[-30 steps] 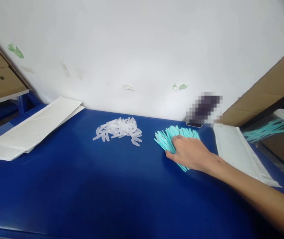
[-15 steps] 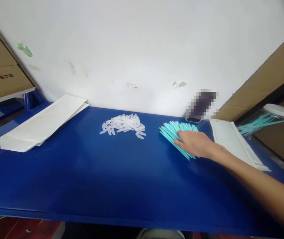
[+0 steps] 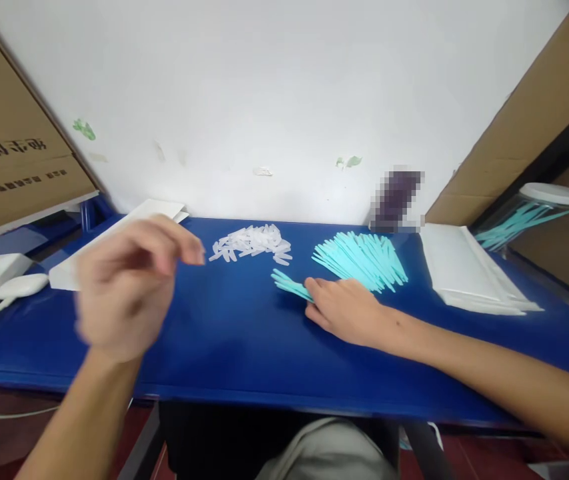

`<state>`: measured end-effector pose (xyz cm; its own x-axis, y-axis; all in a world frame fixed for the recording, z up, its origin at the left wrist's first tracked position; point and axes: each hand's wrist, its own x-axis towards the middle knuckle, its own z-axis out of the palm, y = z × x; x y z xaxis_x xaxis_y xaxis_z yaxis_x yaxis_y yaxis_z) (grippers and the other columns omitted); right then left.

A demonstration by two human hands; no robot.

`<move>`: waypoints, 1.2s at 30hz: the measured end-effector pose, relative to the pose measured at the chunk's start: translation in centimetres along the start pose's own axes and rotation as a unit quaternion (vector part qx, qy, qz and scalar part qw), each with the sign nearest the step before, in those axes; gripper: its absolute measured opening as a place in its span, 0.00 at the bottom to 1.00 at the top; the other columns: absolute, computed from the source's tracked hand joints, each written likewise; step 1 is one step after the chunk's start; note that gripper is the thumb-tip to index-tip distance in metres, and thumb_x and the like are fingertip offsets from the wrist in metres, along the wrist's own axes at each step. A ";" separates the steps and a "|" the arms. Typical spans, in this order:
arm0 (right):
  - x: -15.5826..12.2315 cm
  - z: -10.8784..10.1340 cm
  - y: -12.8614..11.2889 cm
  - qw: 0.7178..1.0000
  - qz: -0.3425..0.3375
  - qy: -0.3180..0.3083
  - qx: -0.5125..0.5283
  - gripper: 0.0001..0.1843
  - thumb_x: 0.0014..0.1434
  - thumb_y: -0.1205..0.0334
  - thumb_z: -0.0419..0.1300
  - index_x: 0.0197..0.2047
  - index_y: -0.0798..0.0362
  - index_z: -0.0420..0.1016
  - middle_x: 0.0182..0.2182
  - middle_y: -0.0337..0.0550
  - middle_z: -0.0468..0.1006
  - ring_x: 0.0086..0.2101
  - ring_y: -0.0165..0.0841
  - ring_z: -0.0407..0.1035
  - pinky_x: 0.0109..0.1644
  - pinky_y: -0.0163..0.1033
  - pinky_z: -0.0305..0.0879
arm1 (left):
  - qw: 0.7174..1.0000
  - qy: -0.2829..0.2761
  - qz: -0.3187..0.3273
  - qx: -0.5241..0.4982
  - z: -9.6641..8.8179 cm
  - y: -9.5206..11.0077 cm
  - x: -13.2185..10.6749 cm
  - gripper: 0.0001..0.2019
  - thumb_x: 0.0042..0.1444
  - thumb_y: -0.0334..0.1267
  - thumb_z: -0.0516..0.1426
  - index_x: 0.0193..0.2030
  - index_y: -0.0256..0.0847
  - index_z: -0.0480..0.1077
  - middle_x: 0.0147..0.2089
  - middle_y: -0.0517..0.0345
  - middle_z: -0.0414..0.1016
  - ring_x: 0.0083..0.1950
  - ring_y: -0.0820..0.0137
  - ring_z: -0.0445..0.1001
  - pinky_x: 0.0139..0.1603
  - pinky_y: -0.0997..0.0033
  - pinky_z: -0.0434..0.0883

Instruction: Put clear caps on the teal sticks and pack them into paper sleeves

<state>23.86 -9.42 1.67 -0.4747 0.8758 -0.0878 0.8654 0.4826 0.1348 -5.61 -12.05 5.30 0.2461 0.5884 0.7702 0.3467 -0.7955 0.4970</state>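
My right hand is closed around a small bunch of thin teal sticks, whose ends stick out to the left past the fingers. Just beyond it lies a broad fanned pile of more teal sticks. My left hand is raised over the left part of the table and blurred by motion. Its fingers are loosely bent and apart, and nothing shows in them. Further back, between the hands, is a heap of short translucent white plastic pieces.
White packaging sheets lie at the right of the blue table, near a lidded clear jar of teal sticks. A pixelated phone-like object leans on the wall. Folded white sheets and a white corded device are left.
My right hand has come off the teal pile towards me and leftwards, drawing out a small bunch. My left hand has risen into view from the lower left edge. The view has shifted.
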 end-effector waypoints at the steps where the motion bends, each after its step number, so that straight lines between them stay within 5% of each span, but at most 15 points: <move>1: 0.2 0.4 -0.7 1.000 -0.005 0.021 0.012 0.14 0.71 0.56 0.44 0.45 0.54 0.67 0.35 0.47 0.79 0.28 0.38 0.73 0.26 0.43 0.42 | 1.000 -0.023 0.011 -0.008 0.8 -0.5 0.7 0.08 0.63 0.29 0.49 0.33 0.37 0.65 0.39 0.58 0.71 0.42 0.70 0.71 0.44 0.65 0.71; 3: 0.7 1.2 -1.5 0.997 -0.001 0.052 0.048 0.14 0.69 0.53 0.46 0.46 0.53 0.66 0.37 0.45 0.79 0.29 0.38 0.73 0.27 0.42 0.44 | 0.996 -0.093 0.000 0.008 2.4 -1.1 0.8 0.08 0.58 0.26 0.47 0.29 0.39 0.59 0.35 0.58 0.68 0.38 0.71 0.66 0.39 0.67 0.66; 7: 0.8 1.7 -1.5 0.991 0.008 0.061 0.123 0.20 0.66 0.45 0.52 0.51 0.52 0.66 0.42 0.45 0.78 0.35 0.41 0.74 0.31 0.41 0.52 | 0.973 -0.195 -0.107 0.063 4.7 -0.3 -2.2 0.05 0.63 0.31 0.46 0.36 0.42 0.58 0.35 0.58 0.69 0.32 0.71 0.64 0.34 0.69 0.65; 11: 0.1 1.9 -0.8 0.981 -0.012 0.066 0.183 0.27 0.66 0.38 0.51 0.57 0.50 0.65 0.49 0.46 0.76 0.41 0.42 0.73 0.39 0.43 0.60 | 0.951 -0.275 -0.111 0.083 6.6 0.9 -4.1 0.04 0.65 0.33 0.49 0.41 0.42 0.63 0.34 0.61 0.71 0.34 0.70 0.68 0.42 0.67 0.69; 14: -0.3 2.3 -0.1 0.970 -0.027 0.088 0.225 0.23 0.70 0.44 0.48 0.60 0.49 0.64 0.48 0.45 0.74 0.40 0.39 0.71 0.43 0.44 0.62 | 0.960 -0.258 -0.056 0.090 7.7 1.2 -4.8 0.07 0.65 0.31 0.49 0.36 0.41 0.65 0.24 0.66 0.64 0.27 0.72 0.64 0.50 0.62 0.70; 17: -0.3 2.8 0.7 0.960 -0.033 0.111 0.256 0.19 0.72 0.51 0.47 0.58 0.50 0.66 0.43 0.44 0.72 0.38 0.36 0.69 0.43 0.42 0.62 | 0.975 -0.195 -0.033 0.105 8.4 1.7 -5.6 0.06 0.64 0.32 0.51 0.38 0.39 0.68 0.25 0.63 0.66 0.26 0.72 0.66 0.37 0.66 0.72; 19: 0.0 3.2 1.1 0.956 -0.041 0.119 0.265 0.16 0.71 0.52 0.49 0.56 0.50 0.67 0.40 0.43 0.71 0.36 0.35 0.67 0.41 0.41 0.62 | 0.975 -0.187 -0.012 0.120 8.7 2.3 -6.2 0.07 0.63 0.34 0.52 0.43 0.37 0.70 0.35 0.52 0.73 0.33 0.68 0.73 0.35 0.67 0.73; 21: 0.4 3.6 1.5 0.953 -0.051 0.129 0.270 0.15 0.70 0.53 0.51 0.54 0.50 0.69 0.38 0.42 0.70 0.35 0.34 0.65 0.39 0.40 0.60 | 0.964 -0.222 0.022 0.146 9.2 2.9 -6.6 0.13 0.64 0.36 0.53 0.52 0.35 0.71 0.50 0.41 0.75 0.49 0.59 0.77 0.45 0.61 0.77; 25: 1.0 4.2 2.0 0.942 -0.057 0.154 0.292 0.13 0.70 0.53 0.52 0.50 0.50 0.71 0.33 0.40 0.68 0.31 0.32 0.62 0.36 0.39 0.58 | 0.920 -0.314 0.051 0.229 10.4 2.9 -7.1 0.29 0.68 0.51 0.53 0.69 0.33 0.62 0.71 0.34 0.62 0.73 0.45 0.59 0.67 0.43 0.66; 29: 1.0 4.3 2.1 0.937 -0.057 0.174 0.297 0.13 0.71 0.53 0.52 0.48 0.51 0.73 0.32 0.39 0.67 0.31 0.31 0.62 0.36 0.38 0.58 | 0.900 -0.353 0.023 0.254 11.0 2.1 -7.5 0.39 0.68 0.62 0.46 0.74 0.33 0.54 0.76 0.38 0.53 0.77 0.49 0.50 0.74 0.48 0.57; 36: 0.0 4.0 1.7 0.941 -0.132 0.150 0.273 0.17 0.72 0.53 0.51 0.54 0.50 0.76 0.41 0.45 0.70 0.35 0.31 0.67 0.38 0.39 0.63 | 0.904 -0.345 0.015 0.254 11.1 1.9 -8.1 0.41 0.67 0.64 0.46 0.75 0.32 0.54 0.76 0.39 0.51 0.78 0.52 0.49 0.76 0.51 0.54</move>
<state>25.97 -8.68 -2.06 -0.6376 0.7298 0.2469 0.6254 0.6774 -0.3873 3.08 -16.68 -4.40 0.7065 0.6577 0.2613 0.6584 -0.7462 0.0981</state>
